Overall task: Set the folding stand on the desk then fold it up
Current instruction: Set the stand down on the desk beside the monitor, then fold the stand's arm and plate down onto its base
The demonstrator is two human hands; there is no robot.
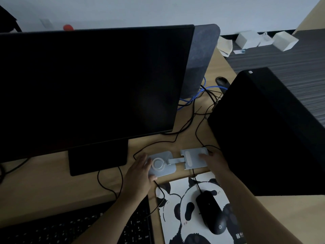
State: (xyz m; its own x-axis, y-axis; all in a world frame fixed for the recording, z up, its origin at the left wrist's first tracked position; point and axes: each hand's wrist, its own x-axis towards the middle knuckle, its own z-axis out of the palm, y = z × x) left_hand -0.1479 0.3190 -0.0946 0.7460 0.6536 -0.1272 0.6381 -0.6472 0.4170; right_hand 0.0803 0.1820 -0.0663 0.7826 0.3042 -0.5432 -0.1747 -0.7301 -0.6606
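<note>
A grey folding stand (174, 161) lies spread out flat on the wooden desk (44, 184), between the monitor foot and the computer tower. It has a square base with a round disc on the left, a thin arm in the middle and a flat plate on the right. My left hand (140, 171) rests on the left edge of the base, thumb under its near corner. My right hand (213, 160) lies with fingers on the right end of the plate.
A big dark monitor (88, 85) stands just behind. A black computer tower (269, 131) is close on the right. A panda mouse pad (184, 213) with a black mouse (211, 212) and a keyboard (73, 228) lie near me. Cables (193, 118) run across the desk.
</note>
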